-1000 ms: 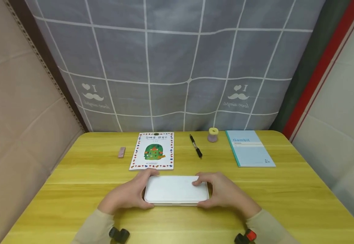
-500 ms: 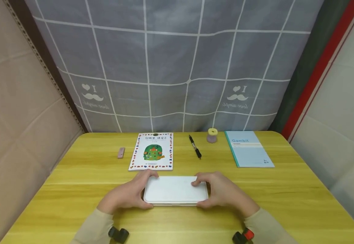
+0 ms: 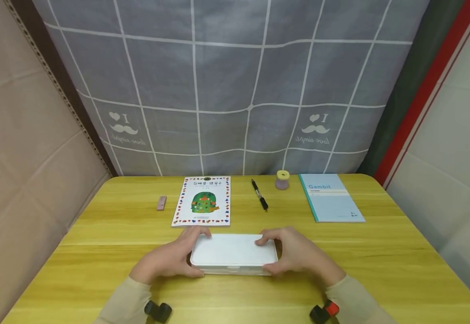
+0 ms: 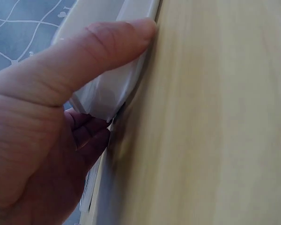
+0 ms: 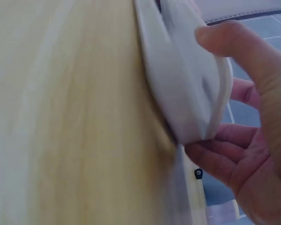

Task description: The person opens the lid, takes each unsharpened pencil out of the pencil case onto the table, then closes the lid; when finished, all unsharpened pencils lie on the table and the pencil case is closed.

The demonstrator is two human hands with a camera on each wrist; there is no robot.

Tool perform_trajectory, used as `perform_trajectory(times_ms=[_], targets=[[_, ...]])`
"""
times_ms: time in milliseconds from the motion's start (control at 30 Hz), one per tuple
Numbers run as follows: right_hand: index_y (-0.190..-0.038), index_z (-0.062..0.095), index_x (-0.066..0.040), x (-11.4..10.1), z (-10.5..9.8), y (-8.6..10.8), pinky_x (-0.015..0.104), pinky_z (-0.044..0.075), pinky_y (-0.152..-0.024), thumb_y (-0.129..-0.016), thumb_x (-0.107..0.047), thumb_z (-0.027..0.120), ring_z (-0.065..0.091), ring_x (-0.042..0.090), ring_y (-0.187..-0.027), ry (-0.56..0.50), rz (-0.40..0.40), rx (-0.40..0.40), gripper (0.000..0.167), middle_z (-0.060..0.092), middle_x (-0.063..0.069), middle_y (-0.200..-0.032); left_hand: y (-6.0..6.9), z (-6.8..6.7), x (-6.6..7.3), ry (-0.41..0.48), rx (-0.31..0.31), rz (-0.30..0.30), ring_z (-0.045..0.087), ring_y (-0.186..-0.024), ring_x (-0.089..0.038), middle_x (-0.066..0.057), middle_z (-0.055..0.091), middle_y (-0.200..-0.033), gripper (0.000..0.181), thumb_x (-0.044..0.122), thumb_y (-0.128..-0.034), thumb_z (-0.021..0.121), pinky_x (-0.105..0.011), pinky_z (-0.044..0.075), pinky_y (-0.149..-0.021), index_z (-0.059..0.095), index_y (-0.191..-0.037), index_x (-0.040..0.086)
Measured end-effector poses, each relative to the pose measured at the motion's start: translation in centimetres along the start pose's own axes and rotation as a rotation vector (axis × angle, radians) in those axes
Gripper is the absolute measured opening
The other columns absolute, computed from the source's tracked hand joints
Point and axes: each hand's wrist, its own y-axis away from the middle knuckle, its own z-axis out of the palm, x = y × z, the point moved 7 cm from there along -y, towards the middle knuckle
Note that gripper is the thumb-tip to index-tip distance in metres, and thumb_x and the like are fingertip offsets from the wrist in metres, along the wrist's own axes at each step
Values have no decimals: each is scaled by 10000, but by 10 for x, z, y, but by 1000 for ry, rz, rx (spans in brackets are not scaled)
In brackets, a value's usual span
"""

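A flat white pencil case (image 3: 234,250) lies on the table near its front, long side toward me. My left hand (image 3: 173,254) grips its left end, thumb along the front and fingers behind. In the left wrist view the left thumb (image 4: 114,44) presses on the case's lower front edge. My right hand (image 3: 293,252) holds the right end, with one finger bent onto the lid and the thumb at the front edge. A dark gap shows between lid and base in the right wrist view, where the right thumb (image 5: 220,40) is against the lid (image 5: 201,61).
Behind the case lie a picture booklet (image 3: 202,202), a black pen (image 3: 259,195) and a blue notebook (image 3: 334,198). A small pink block (image 3: 161,203) is at the left. A yellow-topped spool (image 3: 282,180) stands near the back edge of the wooden table (image 3: 109,252).
The front edge of the case's lid has risen slightly, and more of the front side shows. My right thumb has moved up a little; the left hand stays in place.
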Motion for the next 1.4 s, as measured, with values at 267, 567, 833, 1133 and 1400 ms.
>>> perform_trajectory(times_ms=[267, 567, 833, 1133, 1400], targets=[[-1208, 779, -249, 1, -2, 0, 410, 522, -1046, -746, -423, 943, 640, 198, -1231, -12, -2, 9, 520, 700, 10, -1324, 2, -4, -4, 49, -2, 11, 425, -1322, -246, -74, 413, -1440, 940, 466, -749, 920, -491, 407, -1136, 360, -1443, 170], [-1207, 773, -275, 2, -1, -1, 380, 525, -1033, -761, -451, 930, 638, 164, -1207, -22, -2, 7, 505, 694, -8, -1327, 6, -6, -8, 113, -34, -11, 380, -1410, -327, -164, 371, -1542, 954, 502, -814, 847, -581, 322, -1175, 332, -1521, 122], [-1238, 769, -215, 7, -2, -1, 343, 536, -1012, -843, -350, 883, 640, 232, -1237, -221, 24, 18, 433, 670, 78, -1377, 6, -5, -11, 156, -13, -37, 410, -1390, -366, -195, 386, -1513, 1048, 490, -757, 892, -618, 334, -1159, 287, -1534, 130], [-1313, 736, -81, 18, -4, -3, 252, 566, -901, -1014, -270, 712, 681, 195, -1179, -431, 50, 72, 354, 683, 122, -1362, 8, -2, -15, 159, -31, -101, 355, -1445, -436, -259, 326, -1568, 1099, 494, -771, 866, -643, 313, -1165, 230, -1594, 135], [-1333, 704, -23, 21, -7, -5, 318, 535, -1012, -1114, -299, 516, 611, 321, -1305, -512, 96, 123, 400, 669, 140, -1380, 7, 0, -15, 149, -34, -85, 284, -1472, -485, -361, 214, -1614, 1189, 433, -828, 842, -659, 268, -1179, 67, -1654, 72]])
